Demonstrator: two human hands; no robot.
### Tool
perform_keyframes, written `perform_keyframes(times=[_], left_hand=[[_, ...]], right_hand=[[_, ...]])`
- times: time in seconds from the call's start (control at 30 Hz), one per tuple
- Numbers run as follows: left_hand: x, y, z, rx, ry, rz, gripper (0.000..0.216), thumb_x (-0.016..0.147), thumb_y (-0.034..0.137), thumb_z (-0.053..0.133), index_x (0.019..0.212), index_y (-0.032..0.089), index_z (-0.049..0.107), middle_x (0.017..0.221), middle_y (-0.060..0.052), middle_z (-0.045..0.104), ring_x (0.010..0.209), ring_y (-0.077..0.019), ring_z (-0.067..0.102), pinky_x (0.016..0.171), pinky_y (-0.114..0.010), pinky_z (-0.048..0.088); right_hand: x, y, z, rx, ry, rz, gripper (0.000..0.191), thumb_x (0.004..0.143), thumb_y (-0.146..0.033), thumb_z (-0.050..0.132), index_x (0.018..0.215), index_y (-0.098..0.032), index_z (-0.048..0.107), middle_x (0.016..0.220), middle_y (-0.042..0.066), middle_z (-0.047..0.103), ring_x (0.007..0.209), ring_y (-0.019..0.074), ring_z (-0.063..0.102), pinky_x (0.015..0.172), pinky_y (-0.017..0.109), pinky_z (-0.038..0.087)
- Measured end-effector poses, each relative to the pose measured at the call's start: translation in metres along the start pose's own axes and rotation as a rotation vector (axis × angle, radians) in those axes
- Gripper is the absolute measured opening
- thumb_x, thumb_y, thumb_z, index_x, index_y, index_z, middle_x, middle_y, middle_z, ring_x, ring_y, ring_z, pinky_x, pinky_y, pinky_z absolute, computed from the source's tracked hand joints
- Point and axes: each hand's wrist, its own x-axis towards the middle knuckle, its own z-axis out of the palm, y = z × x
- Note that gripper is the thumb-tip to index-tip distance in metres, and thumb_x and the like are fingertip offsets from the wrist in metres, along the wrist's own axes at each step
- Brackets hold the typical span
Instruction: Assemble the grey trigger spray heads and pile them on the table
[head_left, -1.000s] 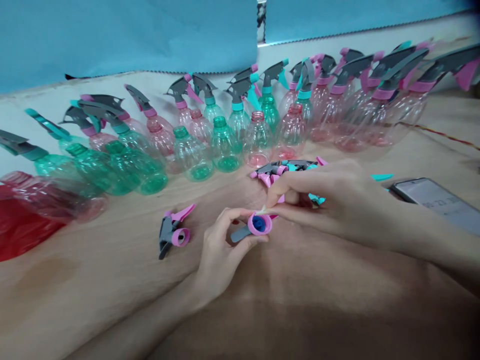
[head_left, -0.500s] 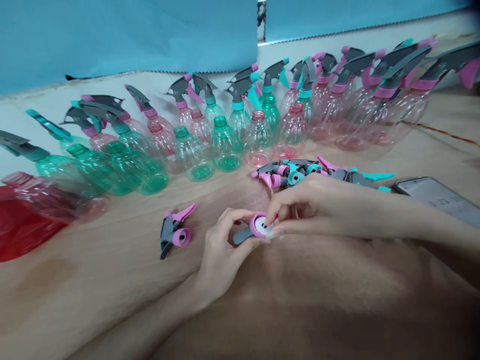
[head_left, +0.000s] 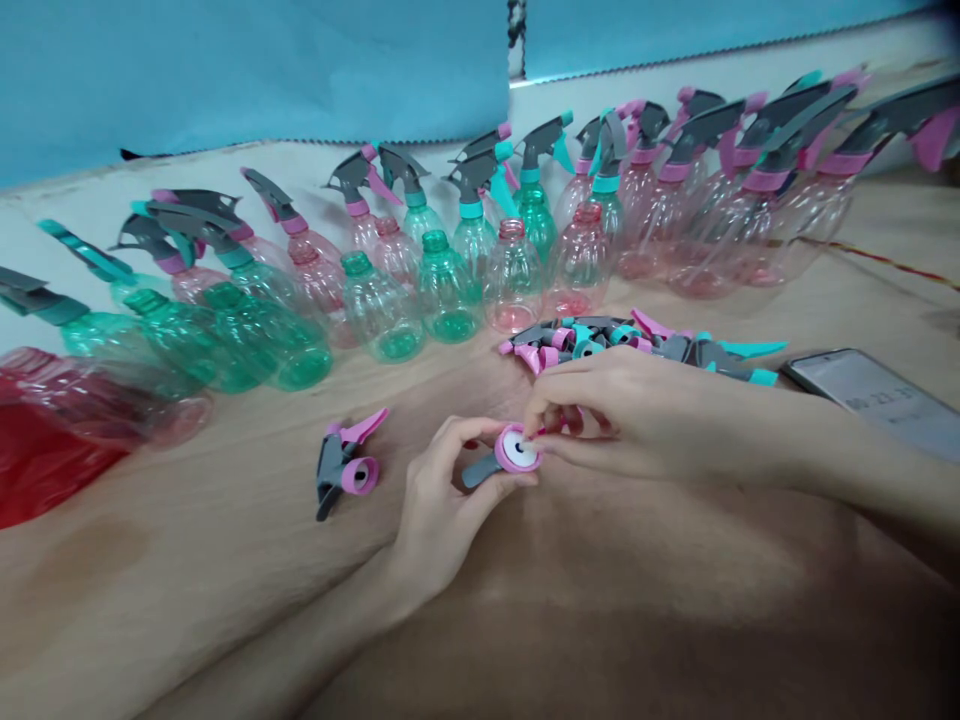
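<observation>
My left hand [head_left: 442, 500] is closed around a trigger spray head [head_left: 481, 470], its thumb and fingers at the pink collar. The collar's opening faces me, and a white disc [head_left: 517, 449] with a dark hole in the middle sits inside it. My right hand [head_left: 592, 410] is beside the collar, thumb and forefinger pinched together at its right edge, touching or almost touching the disc. Whether anything small is between those fingertips is hidden. Left of my left hand, a loose grey and pink spray head [head_left: 347, 470] lies on the table [head_left: 225, 580].
Clear green and pink bottles [head_left: 453, 290] stand along the wall, many topped with spray heads. A pile of loose spray heads [head_left: 570, 340] lies behind my right hand. A phone [head_left: 862, 385] is at the right, a red bag [head_left: 45, 450] at the left.
My right fingertips have drawn back from the disc's centre to the collar's right edge, uncovering the disc and its hole. The left hand keeps its hold; the whole view has shifted slightly.
</observation>
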Motion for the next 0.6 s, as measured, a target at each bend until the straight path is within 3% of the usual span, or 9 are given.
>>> perform_keyframes(times=[0.33,0.5,0.6], left_hand=[[-0.0010,0.0014,-0.0009,0.010,-0.039,0.017,0.028,0.078,0.027,0.074,0.101,0.022,0.060,0.094,-0.003,0.063,0.086,-0.0193,0.063,0.078,-0.033,0.051],[-0.0011,0.0017,-0.0011,0.036,-0.051,0.052,0.026,0.079,0.030,0.072,0.100,0.021,0.060,0.092,-0.003,0.063,0.084,-0.0185,0.062,0.076,-0.032,0.049],[-0.0013,0.0007,-0.0020,0.076,-0.051,0.094,0.026,0.081,0.030,0.071,0.101,0.020,0.058,0.092,-0.003,0.061,0.083,-0.0175,0.060,0.074,-0.029,0.047]], right_hand=[[-0.0051,-0.0022,-0.0050,-0.032,-0.073,0.000,0.019,0.092,-0.031,0.046,0.087,-0.024,0.062,0.068,-0.006,0.061,0.054,0.0087,0.049,0.050,0.024,0.031],[-0.0055,-0.0022,-0.0053,-0.103,-0.068,0.003,0.015,0.091,-0.032,0.048,0.086,-0.025,0.061,0.063,-0.007,0.058,0.050,0.0077,0.047,0.047,0.022,0.028],[-0.0050,-0.0034,-0.0003,-0.137,-0.019,0.011,0.014,0.087,-0.031,0.054,0.076,-0.022,0.056,0.058,-0.008,0.055,0.048,0.0076,0.045,0.045,0.022,0.026]])
